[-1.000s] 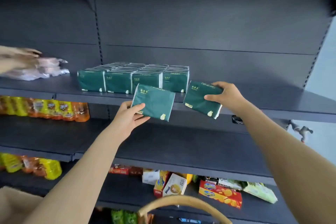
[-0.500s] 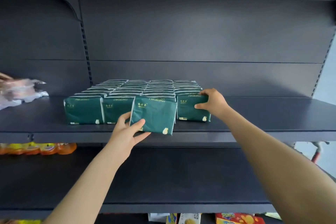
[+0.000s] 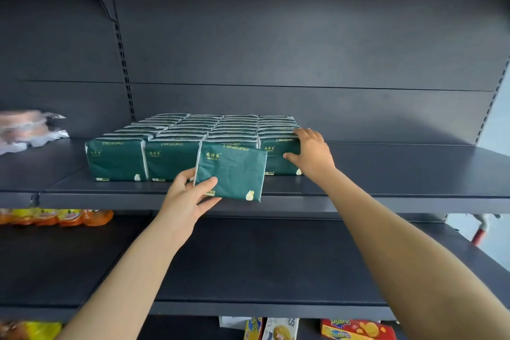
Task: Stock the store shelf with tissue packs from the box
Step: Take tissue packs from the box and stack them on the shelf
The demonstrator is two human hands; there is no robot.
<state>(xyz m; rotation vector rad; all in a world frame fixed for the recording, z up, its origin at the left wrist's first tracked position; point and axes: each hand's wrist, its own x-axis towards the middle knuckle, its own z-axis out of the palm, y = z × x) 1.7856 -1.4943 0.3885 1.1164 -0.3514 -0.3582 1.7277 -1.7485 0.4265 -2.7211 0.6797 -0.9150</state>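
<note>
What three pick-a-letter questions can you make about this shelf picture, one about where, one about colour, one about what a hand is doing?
1. Where is the loose pack that the left hand holds?
A. in front of the tissue packs, at the front edge of the shelf
B. down on the lowest shelf
C. on top of the back row

2. What colour are the tissue packs?
A. red
B. dark green
C. yellow

3. What is the right hand doing?
A. hanging empty
B. holding a bottle
C. gripping the front pack of the rightmost row

Answers: 1 A, it overlaps the front of the third row. 2 B, every wrapper is dark green. 3 C, its fingers lie over the pack's top and its thumb on the face.
</note>
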